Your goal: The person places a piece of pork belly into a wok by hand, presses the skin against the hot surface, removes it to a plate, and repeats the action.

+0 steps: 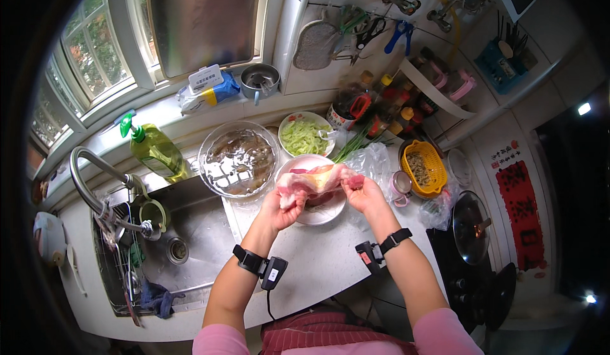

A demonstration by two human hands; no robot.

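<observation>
A long piece of raw, fatty meat (317,179) is stretched between my two hands above a white plate (329,216). My left hand (287,207) grips its left end, and my right hand (361,193) pinches its right end. Darker meat shows on the plate beneath, partly hidden by the held piece. Behind the plate stands a bowl of shredded green vegetable (305,136). To the left, a clear bowl (238,159) holds liquid with brownish, shiny contents that I cannot name for sure. A clear plastic bag (374,164) lies beside green stalks on the right.
At the left is a steel sink (205,240) with a faucet (88,152) and a dish soap bottle (159,152). Sauce bottles (350,102) stand at the back. A yellow basket (436,164), a small jar (401,183) and a lidded pan (471,226) on the stove are at the right.
</observation>
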